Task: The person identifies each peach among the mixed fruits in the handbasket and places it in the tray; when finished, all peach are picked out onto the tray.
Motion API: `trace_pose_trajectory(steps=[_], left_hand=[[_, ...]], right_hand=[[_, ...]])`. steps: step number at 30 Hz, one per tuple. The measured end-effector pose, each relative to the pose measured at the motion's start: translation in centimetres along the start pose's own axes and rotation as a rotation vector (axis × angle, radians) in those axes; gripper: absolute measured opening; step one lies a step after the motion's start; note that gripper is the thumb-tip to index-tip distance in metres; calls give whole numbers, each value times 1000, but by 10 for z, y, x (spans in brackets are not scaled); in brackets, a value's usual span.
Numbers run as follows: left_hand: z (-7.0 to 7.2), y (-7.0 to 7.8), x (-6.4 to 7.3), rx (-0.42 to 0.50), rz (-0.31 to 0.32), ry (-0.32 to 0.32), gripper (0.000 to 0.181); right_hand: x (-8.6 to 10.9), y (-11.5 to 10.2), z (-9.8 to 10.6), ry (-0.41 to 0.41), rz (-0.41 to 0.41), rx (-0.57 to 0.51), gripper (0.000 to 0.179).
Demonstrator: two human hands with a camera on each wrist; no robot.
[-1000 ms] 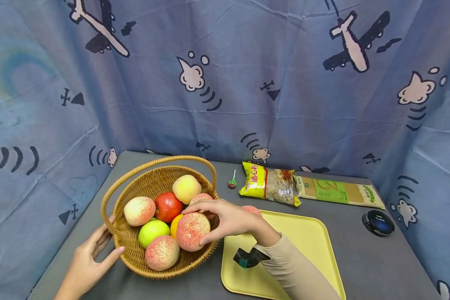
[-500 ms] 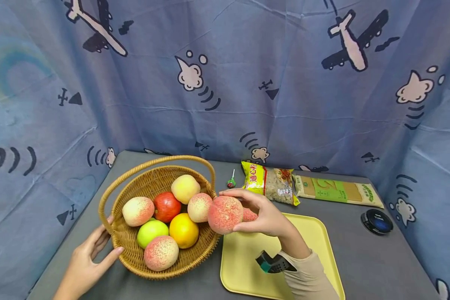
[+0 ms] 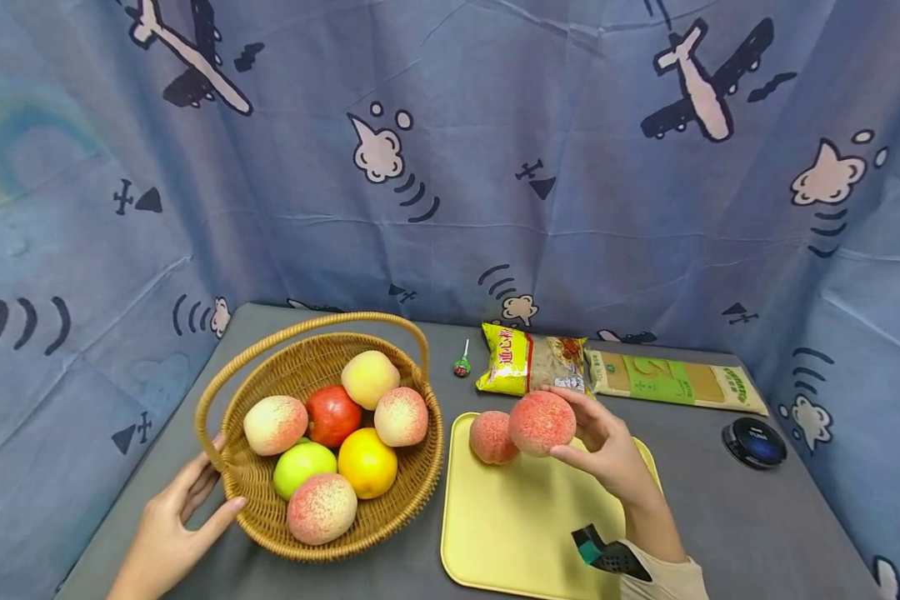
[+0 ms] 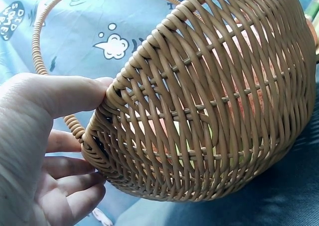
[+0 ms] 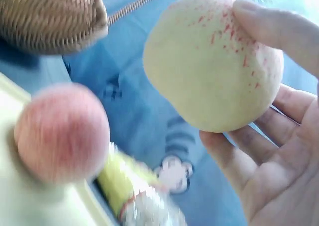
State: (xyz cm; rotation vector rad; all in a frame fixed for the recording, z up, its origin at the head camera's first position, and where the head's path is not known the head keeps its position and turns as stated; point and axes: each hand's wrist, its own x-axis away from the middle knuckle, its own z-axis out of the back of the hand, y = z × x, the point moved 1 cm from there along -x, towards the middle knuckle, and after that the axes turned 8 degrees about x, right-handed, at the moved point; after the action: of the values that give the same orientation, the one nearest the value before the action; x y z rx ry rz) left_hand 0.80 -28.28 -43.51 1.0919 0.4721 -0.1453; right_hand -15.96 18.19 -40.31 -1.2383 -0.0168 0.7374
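Observation:
My right hand (image 3: pixel 607 446) holds a pinkish-red peach (image 3: pixel 542 423) above the yellow tray (image 3: pixel 528 542). In the right wrist view this peach (image 5: pixel 214 66) shows a pale cream side with red flecks, thumb on top and fingers beneath. Another red peach (image 3: pixel 492 437) lies at the tray's far left corner. My left hand (image 3: pixel 176 517) grips the rim of a wicker basket (image 3: pixel 397 517) beside the handle's base, as the left wrist view shows. Inside the basket are several peaches (image 3: pixel 322 508), a red apple (image 3: pixel 333 415), a green apple (image 3: pixel 304 468) and an orange (image 3: pixel 367 462).
Behind the tray lie a yellow bag of pasta (image 3: pixel 528 358) and a long flat packet (image 3: pixel 675 382). A lollipop (image 3: pixel 462 365) is left of them. The round black device (image 3: pixel 754 442) sits at the right of the grey table. A blue patterned curtain (image 3: pixel 450 167) encloses the back and sides.
The right hand has carried the peach out of the basket, rightward to above the tray, uncovering the orange. The left hand has stayed on the basket rim.

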Motion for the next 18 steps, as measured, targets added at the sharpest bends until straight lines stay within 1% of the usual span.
trace_pose_trajectory(steps=[2,6,8,10,14,16,18], left_hand=[[0,0,0,0,-4,-2,78],[0,0,2,-9,27,-9,78],[0,0,2,-13,42,-11,78],[0,0,2,-13,48,-11,78],[0,0,1,-13,32,-12,78],[1,0,0,-14,27,-14,78],[1,0,1,-18,39,-13,78]], right_hand=[[9,7,5,52,-14,-12,65],[24,24,11,139,-64,-45,63],[30,34,13,170,-107,-59,62],[35,44,14,185,-147,-73,62],[43,62,15,188,-211,-61,60],[44,69,15,183,-244,-35,60],[44,73,14,178,-282,-8,61]])
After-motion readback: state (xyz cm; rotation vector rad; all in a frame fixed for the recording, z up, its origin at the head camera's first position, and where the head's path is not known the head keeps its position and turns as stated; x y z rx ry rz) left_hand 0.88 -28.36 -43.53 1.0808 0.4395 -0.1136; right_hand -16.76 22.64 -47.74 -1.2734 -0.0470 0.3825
